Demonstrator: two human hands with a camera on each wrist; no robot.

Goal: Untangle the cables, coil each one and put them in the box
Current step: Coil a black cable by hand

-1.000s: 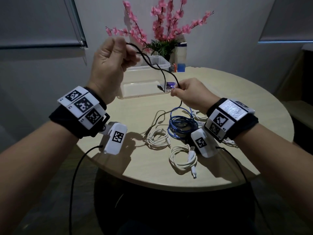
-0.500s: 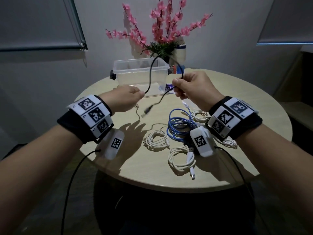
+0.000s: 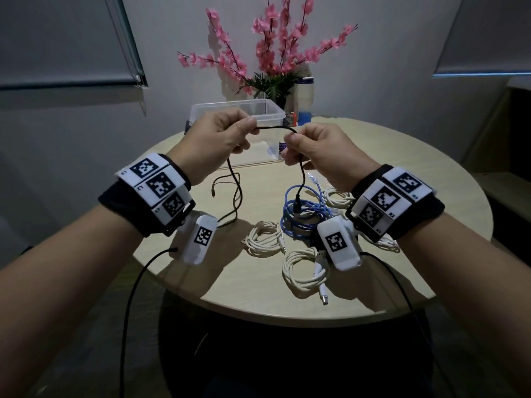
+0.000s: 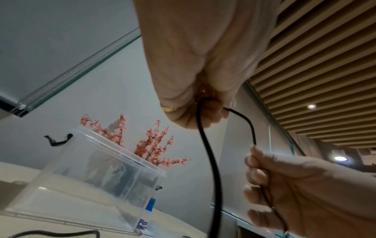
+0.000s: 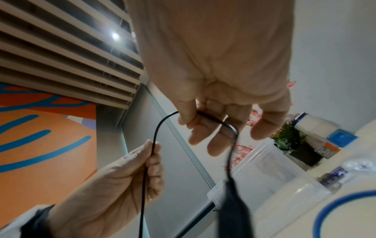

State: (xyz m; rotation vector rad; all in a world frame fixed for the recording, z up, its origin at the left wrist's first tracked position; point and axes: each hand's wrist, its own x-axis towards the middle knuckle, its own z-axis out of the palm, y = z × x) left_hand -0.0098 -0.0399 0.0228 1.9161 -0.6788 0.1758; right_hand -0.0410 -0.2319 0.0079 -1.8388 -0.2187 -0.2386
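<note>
A thin black cable (image 3: pixel 275 128) runs in a short span between my two hands, held above the round table in front of the clear plastic box (image 3: pixel 201 108). My left hand (image 3: pixel 250 127) pinches it, and the long end hangs down from there onto the table. My right hand (image 3: pixel 291 139) pinches it too, with the plug (image 3: pixel 298 203) dangling over the blue coil. In the left wrist view the left hand (image 4: pixel 205 111) grips the cable (image 4: pixel 211 161). In the right wrist view the right hand (image 5: pixel 191 116) pinches the cable (image 5: pixel 157 128) between thumb and fingers.
A blue coiled cable (image 3: pixel 301 218) and white coiled cables (image 3: pixel 264 238) (image 3: pixel 304 271) lie on the table (image 3: pixel 230 288) near its front edge. Another white cable (image 3: pixel 336 196) lies under my right wrist. A vase of pink flowers (image 3: pixel 275 53) and a bottle (image 3: pixel 305 101) stand behind the box.
My left hand dropped from high up towards the table, then rose again beside the right hand. The stretch of black cable between the hands has become short.
</note>
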